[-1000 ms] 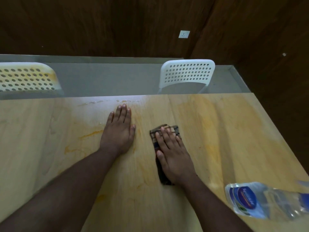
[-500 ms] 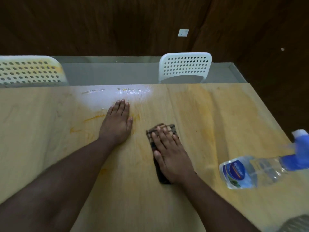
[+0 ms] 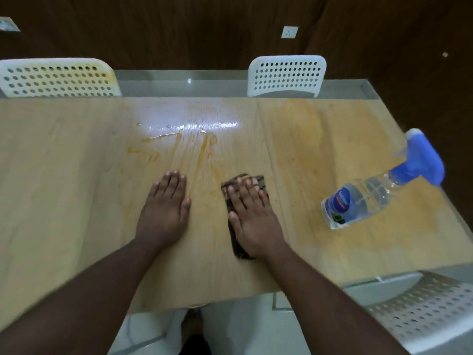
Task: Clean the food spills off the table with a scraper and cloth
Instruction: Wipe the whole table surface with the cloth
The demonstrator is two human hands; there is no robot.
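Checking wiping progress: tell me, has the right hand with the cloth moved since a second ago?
Yes. The right hand, pressing the cloth, has slid toward the person, farther from the orange streaks than before.

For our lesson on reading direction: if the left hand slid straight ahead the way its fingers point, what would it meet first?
The left hand, flat on the light wooden table, would likely first reach the orange food streaks, then the shiny wet patch.

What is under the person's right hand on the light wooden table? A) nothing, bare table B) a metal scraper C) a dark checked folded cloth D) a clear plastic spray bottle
C: the right hand lies flat with straight fingers on the dark checked folded cloth, while the clear plastic spray bottle stands apart to its right.
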